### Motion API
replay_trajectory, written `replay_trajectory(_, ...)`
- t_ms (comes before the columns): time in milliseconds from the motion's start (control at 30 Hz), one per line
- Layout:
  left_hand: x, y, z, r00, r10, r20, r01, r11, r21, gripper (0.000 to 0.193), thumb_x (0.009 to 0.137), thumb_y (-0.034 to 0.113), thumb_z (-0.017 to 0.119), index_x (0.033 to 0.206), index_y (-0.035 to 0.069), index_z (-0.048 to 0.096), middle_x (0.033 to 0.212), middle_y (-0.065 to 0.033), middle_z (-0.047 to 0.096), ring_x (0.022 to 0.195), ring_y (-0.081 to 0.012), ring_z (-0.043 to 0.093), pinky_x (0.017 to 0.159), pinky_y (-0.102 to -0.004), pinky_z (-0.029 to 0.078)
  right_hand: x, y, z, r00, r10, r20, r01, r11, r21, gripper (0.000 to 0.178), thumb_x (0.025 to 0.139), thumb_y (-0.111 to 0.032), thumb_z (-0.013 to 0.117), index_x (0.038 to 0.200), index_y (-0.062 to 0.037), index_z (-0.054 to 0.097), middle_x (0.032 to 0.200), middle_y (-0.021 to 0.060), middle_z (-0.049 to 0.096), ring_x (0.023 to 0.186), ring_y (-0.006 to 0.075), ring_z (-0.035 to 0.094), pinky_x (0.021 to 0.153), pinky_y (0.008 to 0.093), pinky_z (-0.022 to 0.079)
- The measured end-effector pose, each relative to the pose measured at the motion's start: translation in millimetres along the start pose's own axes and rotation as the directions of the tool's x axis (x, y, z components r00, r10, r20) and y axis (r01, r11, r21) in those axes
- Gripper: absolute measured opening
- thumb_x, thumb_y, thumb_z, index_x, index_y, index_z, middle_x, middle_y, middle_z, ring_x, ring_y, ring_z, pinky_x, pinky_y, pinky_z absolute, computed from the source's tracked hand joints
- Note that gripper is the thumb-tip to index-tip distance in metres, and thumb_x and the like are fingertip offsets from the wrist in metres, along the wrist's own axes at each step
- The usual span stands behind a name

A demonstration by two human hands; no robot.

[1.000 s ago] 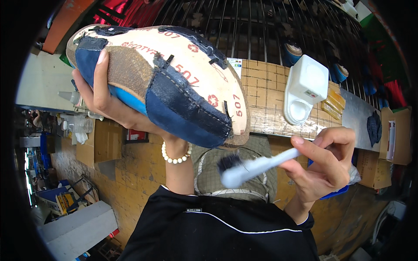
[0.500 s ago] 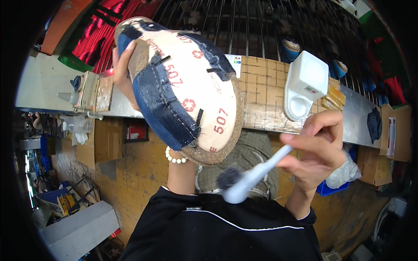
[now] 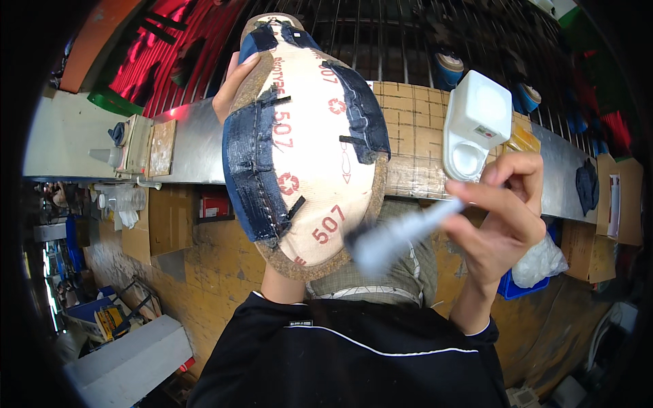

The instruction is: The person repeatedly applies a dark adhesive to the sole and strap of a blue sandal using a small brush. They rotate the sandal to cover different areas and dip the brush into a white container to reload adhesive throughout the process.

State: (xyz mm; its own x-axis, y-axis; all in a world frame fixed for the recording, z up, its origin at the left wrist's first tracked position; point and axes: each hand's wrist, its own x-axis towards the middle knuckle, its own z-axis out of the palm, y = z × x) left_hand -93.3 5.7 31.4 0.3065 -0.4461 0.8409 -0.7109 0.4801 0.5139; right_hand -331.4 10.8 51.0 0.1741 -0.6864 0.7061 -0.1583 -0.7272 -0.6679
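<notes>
My left hand (image 3: 233, 88) grips an unfinished sandal (image 3: 320, 177) from behind its left edge, holding it up with the underside facing me. The sandal has a cream insole board with red print, a cork-brown rim and dark blue straps folded over onto the board. Part of my left hand is hidden behind it. Between thumb and fingers, my right hand (image 3: 500, 217) pinches the pale handle of a brush (image 3: 408, 234). Its dark bristles, smeared by motion, are beside the sandal's lower right edge; whether they touch cannot be made out.
A white dispenser (image 3: 479, 112) with a round cup stands on the taped cardboard (image 3: 408, 129) over the metal bench. Beyond run dark metal rollers (image 3: 381, 41) bearing other shoes (image 3: 449, 68). A blue bin (image 3: 520, 284) with a plastic bag sits below right. Cardboard boxes flank the bench.
The sandal has turned more upright and shifted slightly right and down. The brush has moved up, its bristles now closer to the sandal's edge.
</notes>
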Motion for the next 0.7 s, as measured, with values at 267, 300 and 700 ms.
replay_trajectory(267,3.5,-8.0,5.9,1.0,-0.009,-0.004,0.009,1.0,0.021,0.054,0.082,0.039,0.07,0.122,0.006,0.055,0.133,-0.0064,0.049,0.137,-0.0297,0.034,0.115,-0.0456,0.029,3.4,10.9,-5.8,0.999,-0.012,0.048,0.016,0.996,-0.092,0.043,0.046,-0.028,0.092,0.084,-0.0128,0.08,0.087,0.0007,0.046,0.074,0.0124,0.047,0.06,0.0235,0.034)
replay_trajectory(300,7.0,-7.5,3.9,1.0,-0.003,-0.008,0.003,0.999,0.037,0.054,0.082,0.039,0.07,0.122,0.006,0.055,0.133,-0.0065,0.049,0.137,-0.0297,0.034,0.115,-0.0455,0.029,5.5,9.4,-7.2,0.996,-0.039,0.085,0.043,0.998,-0.045,0.043,0.047,-0.027,0.092,0.085,-0.0126,0.08,0.088,0.0008,0.046,0.074,0.0122,0.047,0.06,0.0235,0.034)
replay_trajectory(700,9.6,-11.5,9.5,0.999,-0.034,0.003,0.034,0.999,0.038,0.051,0.082,0.034,0.071,0.122,0.006,0.055,0.133,-0.0074,0.048,0.137,-0.0289,0.034,0.114,-0.0442,0.031,4.1,18.1,-13.4,0.994,-0.042,0.102,0.033,0.995,0.094,0.042,0.048,-0.028,0.092,0.084,-0.0121,0.079,0.089,0.0013,0.046,0.077,0.0127,0.047,0.063,0.0244,0.037)
